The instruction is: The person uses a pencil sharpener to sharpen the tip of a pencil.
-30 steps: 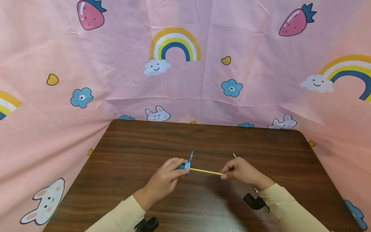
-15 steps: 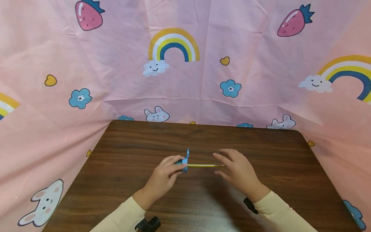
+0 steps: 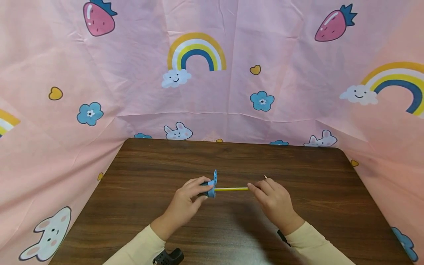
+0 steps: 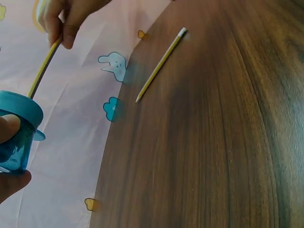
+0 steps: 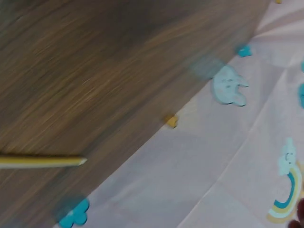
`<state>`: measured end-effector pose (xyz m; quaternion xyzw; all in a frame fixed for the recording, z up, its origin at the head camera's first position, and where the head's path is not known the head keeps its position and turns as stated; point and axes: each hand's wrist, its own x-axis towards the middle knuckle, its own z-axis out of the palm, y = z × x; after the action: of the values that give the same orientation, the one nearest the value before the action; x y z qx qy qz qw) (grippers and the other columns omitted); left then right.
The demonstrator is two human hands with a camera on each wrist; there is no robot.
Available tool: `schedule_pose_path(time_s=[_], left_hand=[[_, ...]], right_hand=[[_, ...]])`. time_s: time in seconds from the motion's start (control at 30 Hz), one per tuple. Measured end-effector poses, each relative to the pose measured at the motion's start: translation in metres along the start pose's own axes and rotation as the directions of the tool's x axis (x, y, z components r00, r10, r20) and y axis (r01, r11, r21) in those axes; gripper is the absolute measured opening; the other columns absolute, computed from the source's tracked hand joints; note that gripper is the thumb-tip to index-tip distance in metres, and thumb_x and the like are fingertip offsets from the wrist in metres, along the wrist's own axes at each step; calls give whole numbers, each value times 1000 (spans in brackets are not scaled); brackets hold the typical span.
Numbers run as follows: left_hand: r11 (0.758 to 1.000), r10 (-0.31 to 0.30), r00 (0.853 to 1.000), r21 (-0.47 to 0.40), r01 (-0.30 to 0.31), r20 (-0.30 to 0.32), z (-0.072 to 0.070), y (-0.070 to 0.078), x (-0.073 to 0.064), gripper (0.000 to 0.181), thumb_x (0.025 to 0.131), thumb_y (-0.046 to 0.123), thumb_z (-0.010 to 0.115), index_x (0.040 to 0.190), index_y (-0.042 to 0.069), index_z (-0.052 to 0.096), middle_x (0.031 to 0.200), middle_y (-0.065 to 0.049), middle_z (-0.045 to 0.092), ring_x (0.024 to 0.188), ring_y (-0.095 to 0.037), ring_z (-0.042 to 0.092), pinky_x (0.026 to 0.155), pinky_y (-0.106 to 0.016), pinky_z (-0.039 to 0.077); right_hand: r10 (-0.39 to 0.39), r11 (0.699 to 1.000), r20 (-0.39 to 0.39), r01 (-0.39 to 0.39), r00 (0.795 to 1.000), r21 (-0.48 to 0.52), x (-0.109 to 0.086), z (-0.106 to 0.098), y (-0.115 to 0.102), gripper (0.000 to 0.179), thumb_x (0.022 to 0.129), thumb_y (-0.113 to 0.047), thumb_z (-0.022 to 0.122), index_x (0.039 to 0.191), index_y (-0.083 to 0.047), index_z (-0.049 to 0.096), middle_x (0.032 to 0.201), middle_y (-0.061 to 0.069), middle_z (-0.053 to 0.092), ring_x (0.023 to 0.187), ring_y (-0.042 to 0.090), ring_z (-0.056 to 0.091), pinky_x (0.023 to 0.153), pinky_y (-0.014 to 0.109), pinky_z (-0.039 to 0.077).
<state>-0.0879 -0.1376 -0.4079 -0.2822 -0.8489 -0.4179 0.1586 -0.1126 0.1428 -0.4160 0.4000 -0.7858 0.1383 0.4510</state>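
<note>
My left hand (image 3: pixel 182 202) grips a blue pencil sharpener (image 3: pixel 212 189) with a see-through body and a flip lid standing up. A yellow striped pencil (image 3: pixel 231 189) is inserted in its top and points right, roughly level. Over on the other side, my right hand (image 3: pixel 275 202) pinches the pencil's outer part between thumb and fingers; its end is hidden there. In the left wrist view the sharpener (image 4: pixel 21 109) shows its round cap, held between thumb and finger. The pencil's inserted tip cannot be seen.
A second yellow pencil (image 4: pixel 161 65) with a white end lies on the brown wooden table (image 3: pixel 165 158), mostly hidden behind my right hand in the head view. A pink printed cloth (image 3: pixel 139 73) hangs around the table's far and side edges.
My right hand let go of the pencil with fingers spread, then took hold of it again. The pencil and sharpener have become more level and moved slightly left.
</note>
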Motion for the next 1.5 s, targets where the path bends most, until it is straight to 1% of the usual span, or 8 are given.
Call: schedule_pose_path(time_s=[0.17,0.4,0.47,0.57,0.7,0.9,1.23,1.5], left_hand=[[987,148,989,72,-146,-24,-1,-2,-1,38,72,-13,76,108,3,74,120,-6,65,114,-25,58,85,-32,57],[924,364,931,144,-355,-39,1,-6,-1,40,68,-20,75,101,1,75,114,-11,65,107,-29,59,86,-33,56],[924,364,931,143,-355,-37,2,-6,-2,40,68,-21,74,102,2,75,115,-11,65,108,-29,59,87,-33,56],[935,332,943,143,-324,-34,3,-6,-2,37,71,-17,75,103,2,75,116,-10,64,109,-28,59,87,-33,56],[961,256,966,117,-250,-32,3,-5,0,37,73,-12,77,107,2,74,118,-10,64,112,-27,57,85,-33,57],[989,133,991,74,-131,-25,0,-2,0,38,76,-9,75,112,4,73,122,-10,64,116,-26,56,85,-35,57],[995,94,995,46,-93,-24,0,0,-2,41,75,-10,76,113,5,72,124,-5,63,116,-24,57,84,-34,57],[951,296,954,103,-291,-37,2,-6,-1,37,73,-17,73,105,1,74,118,-9,64,112,-26,57,88,-31,55]], right_hand=[[169,969,272,-211,947,132,10,-11,-3,13,76,-2,78,87,-9,78,73,-2,62,64,14,57,72,40,58],[333,632,776,-737,536,238,31,-26,6,5,81,-12,75,86,-10,77,80,-5,69,66,2,58,54,21,47],[331,618,804,-758,493,210,33,-27,9,6,83,-12,74,88,-9,77,82,-4,70,67,2,57,55,22,47],[342,721,761,-674,551,164,32,-26,7,11,83,-12,75,94,-11,76,85,-5,68,71,4,59,62,25,52],[304,904,571,-420,763,79,24,-22,3,34,74,-18,84,106,-15,74,94,-2,66,83,13,62,70,32,55],[99,993,233,-110,967,35,5,-9,4,29,86,-22,75,112,-12,71,103,9,64,90,26,63,77,42,54],[5,1000,-15,-4,1000,15,-3,1,0,27,100,-5,48,96,-5,74,82,7,61,66,24,56,56,37,52],[217,930,413,-316,884,188,11,-17,-2,17,69,-5,83,84,-10,78,72,-4,62,62,10,56,53,24,51]])
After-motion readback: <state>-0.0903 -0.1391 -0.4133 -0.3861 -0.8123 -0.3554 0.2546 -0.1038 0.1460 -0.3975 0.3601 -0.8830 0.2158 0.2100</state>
